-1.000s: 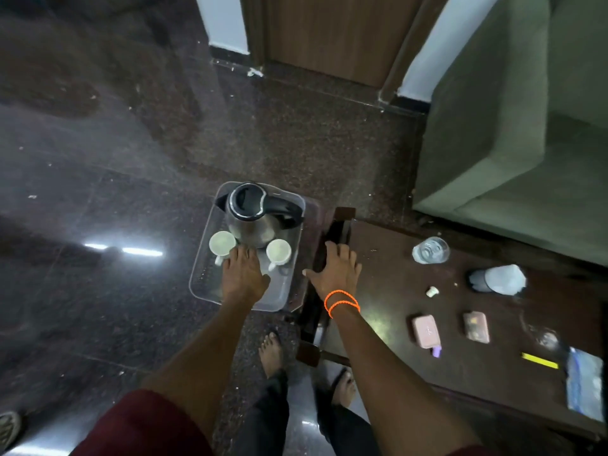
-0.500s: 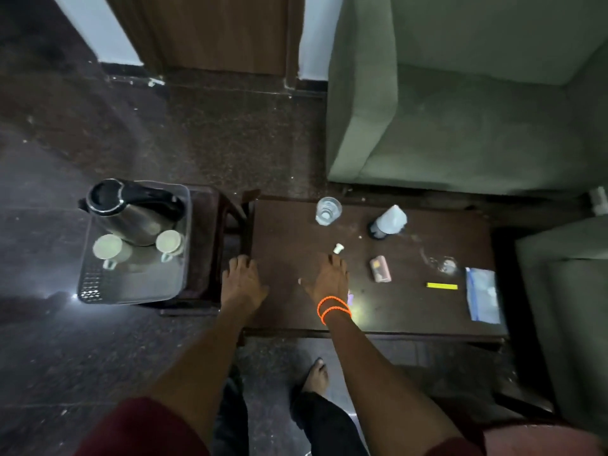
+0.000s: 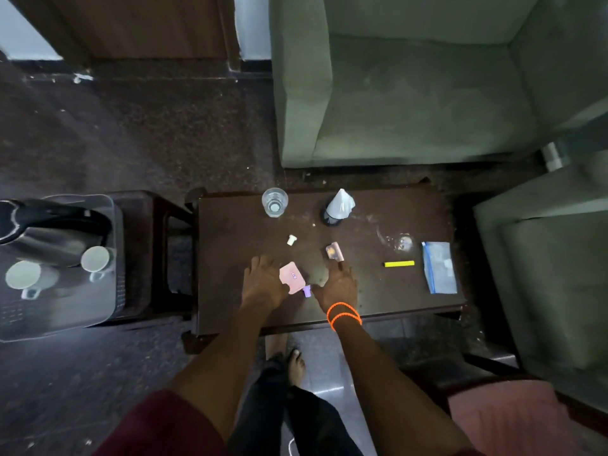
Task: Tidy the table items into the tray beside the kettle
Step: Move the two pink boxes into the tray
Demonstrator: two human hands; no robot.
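Observation:
On the dark wooden table (image 3: 368, 301) lies a pink packet (image 3: 291, 279) with a purple cap, between my hands. My left hand (image 3: 263, 283) rests flat at its left edge, touching it. My right hand (image 3: 339, 284), with orange bands on the wrist, lies flat just right of it. Further back are a small pink box (image 3: 335, 251), a white cap (image 3: 291, 240), a glass (image 3: 274, 202), a plastic-wrapped cup (image 3: 339, 207), a yellow stick (image 3: 399, 263) and a blue-edged sachet (image 3: 439, 267). The clear tray (image 3: 98, 311) with the kettle (image 3: 49, 232) and two white cups stands at the left.
The tray sits on a low dark stool (image 3: 144, 251) beside the table. A green armchair (image 3: 411, 80) stands behind the table and another (image 3: 543, 274) at the right. A crumpled clear wrapper (image 3: 399, 241) lies near the sachet. My bare feet are below the table's near edge.
The view swung right from the tray to the table. Both hands moved right from the table's left end and now lie either side of the pink packet.

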